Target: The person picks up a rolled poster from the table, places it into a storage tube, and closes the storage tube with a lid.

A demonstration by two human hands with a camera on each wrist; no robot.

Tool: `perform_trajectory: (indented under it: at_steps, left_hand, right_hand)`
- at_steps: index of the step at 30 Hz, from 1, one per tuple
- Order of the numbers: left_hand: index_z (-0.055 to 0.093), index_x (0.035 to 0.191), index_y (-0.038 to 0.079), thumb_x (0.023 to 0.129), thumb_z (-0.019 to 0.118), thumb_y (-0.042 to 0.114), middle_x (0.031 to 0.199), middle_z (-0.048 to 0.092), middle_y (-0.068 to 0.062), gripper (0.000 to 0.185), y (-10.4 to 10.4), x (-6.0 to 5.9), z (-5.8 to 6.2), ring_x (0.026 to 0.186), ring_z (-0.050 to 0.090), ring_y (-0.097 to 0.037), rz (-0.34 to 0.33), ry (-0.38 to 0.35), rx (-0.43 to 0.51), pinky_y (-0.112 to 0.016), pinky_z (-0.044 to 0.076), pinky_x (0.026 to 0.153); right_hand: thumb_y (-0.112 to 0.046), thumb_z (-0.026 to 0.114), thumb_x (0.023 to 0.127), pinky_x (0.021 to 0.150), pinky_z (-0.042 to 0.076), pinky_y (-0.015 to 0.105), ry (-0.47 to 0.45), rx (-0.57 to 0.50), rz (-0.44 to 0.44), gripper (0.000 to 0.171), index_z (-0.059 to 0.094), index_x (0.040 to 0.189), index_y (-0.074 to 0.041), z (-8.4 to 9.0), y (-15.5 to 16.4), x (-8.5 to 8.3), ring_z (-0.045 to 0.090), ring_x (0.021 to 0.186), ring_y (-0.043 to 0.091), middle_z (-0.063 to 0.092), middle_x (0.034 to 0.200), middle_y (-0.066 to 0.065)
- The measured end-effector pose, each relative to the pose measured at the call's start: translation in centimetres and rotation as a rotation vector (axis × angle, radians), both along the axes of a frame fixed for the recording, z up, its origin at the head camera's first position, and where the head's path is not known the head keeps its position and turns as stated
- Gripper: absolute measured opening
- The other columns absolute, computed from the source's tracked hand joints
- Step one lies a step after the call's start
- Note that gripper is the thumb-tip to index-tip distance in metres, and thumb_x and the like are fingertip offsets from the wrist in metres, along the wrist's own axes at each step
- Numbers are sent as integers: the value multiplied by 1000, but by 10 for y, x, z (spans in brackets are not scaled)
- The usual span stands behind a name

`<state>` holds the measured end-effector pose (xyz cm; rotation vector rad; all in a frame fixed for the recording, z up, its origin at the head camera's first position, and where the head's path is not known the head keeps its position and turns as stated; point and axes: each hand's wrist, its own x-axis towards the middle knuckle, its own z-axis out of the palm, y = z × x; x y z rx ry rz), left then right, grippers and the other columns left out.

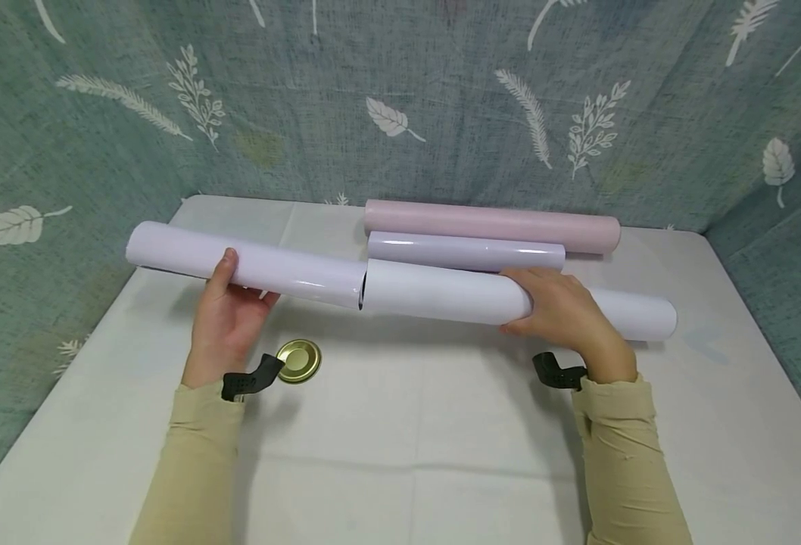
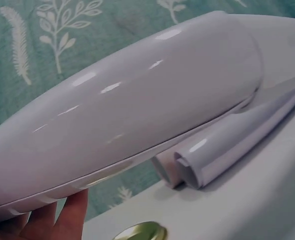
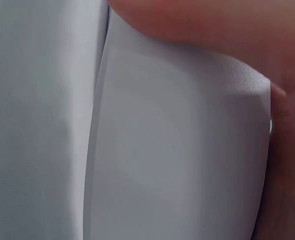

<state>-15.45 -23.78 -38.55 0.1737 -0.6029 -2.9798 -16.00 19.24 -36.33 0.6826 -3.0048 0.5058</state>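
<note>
My left hand (image 1: 225, 329) holds a glossy pale lavender roll (image 1: 291, 272), thumb on its near side and fingers underneath. In the left wrist view the fingers (image 2: 71, 215) show below the long seam of this lavender roll (image 2: 137, 100). My right hand (image 1: 567, 310) grips a matte white roll (image 1: 441, 291) from above, curled around its middle. The two rolls meet end to end, the lavender one tilted up toward the left, with a dark rim line at the joint. In the right wrist view the white roll (image 3: 172, 150) fills the middle under the hand.
Behind the white roll lie a shorter lavender roll (image 1: 465, 251) and a longer pink roll (image 1: 492, 225). A gold lid (image 1: 299, 361) rests on the white-covered table (image 1: 373, 484) near my left wrist. A leaf-patterned curtain (image 1: 400, 98) surrounds the table's back and sides.
</note>
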Motion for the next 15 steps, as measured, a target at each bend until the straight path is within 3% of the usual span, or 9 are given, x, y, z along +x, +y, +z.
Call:
perform_trajectory:
  at_steps: [10,15]
  left_hand:
    - [45,113,16,88,55,7,113,47,-5,28,20,2,0,104,48,-26,-106,49,-116,-47,41,85]
    - [48,112,14,90,50,4,112,50,-6,25,21,4,-1,96,54,-27,-198,95,-174,-48,46,79]
  right_hand:
    - [-47,78,59,84,36,47,7,-3,-2,78,47,127,-24,1,0,1,48,107,22,53,120,1]
    - [-47,78,59,84,35,47,4,-5,-1,79,46,128,-25,2,0,1,47,108,22,52,120,1]
